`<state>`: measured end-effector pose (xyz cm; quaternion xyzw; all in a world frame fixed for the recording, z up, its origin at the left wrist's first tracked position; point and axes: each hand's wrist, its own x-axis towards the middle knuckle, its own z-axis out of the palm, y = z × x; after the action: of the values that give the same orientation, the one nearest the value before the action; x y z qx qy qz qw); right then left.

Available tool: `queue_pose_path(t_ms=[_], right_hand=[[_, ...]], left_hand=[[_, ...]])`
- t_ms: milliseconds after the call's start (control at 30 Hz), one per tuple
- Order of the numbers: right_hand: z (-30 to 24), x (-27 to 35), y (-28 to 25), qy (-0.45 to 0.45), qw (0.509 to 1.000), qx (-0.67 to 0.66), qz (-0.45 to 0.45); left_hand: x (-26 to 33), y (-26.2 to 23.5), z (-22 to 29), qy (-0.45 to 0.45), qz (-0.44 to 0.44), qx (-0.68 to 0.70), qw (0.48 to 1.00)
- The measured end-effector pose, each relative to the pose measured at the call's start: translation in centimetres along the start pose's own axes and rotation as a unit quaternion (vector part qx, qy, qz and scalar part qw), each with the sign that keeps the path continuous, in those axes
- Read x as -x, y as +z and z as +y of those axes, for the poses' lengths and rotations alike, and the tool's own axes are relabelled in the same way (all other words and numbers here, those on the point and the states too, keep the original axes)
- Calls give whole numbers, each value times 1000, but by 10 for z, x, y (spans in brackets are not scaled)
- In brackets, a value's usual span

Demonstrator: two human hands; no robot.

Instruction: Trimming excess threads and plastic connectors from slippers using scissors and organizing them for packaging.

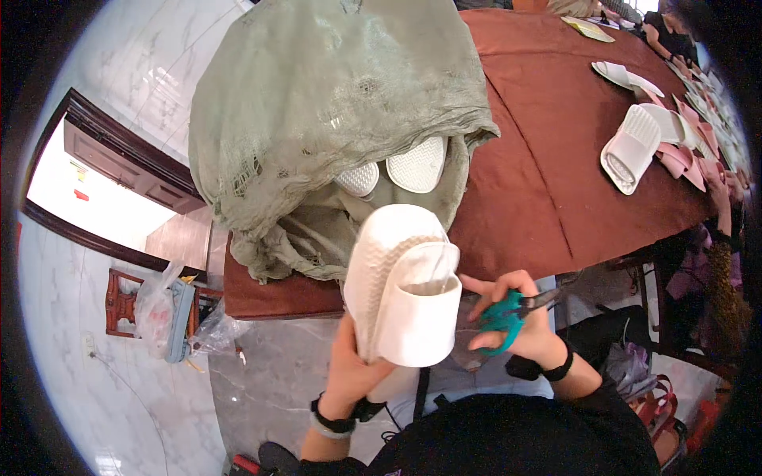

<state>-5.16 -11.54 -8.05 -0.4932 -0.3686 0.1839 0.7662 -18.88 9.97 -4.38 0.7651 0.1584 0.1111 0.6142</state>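
Note:
My left hand (353, 361) is closed round the heel ends of a pair of white slide slippers (417, 321), held upright in front of me, toes up. One slipper is nested against the other. A pair of teal-handled scissors (503, 324) sits in my right hand (528, 333), its dark blades pointing right, away from the slippers. My right fingertips are close to the strap's right edge; whether they touch it I cannot tell. Just beyond, a large green woven sack (341, 87) lies with its mouth toward me, and white slipper soles (418, 165) show inside.
The sack lies on a table with a brown cloth (524, 190). At the right are white slippers (631, 151), pink straps (683, 163) and another person's hand (718, 186). A wooden stool (123, 305) with plastic bags (155, 309) stands at the left wall.

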Motion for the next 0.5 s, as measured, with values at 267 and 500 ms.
queue_pose_path(t_ms=[267,500], right_hand=[[11,6,8,77,995,-64,-25],[21,31,10,123,978,-125,113]], left_hand=[[17,56,-20,81,-84,97,988],[9,61,-31,1,-88,273,958]])
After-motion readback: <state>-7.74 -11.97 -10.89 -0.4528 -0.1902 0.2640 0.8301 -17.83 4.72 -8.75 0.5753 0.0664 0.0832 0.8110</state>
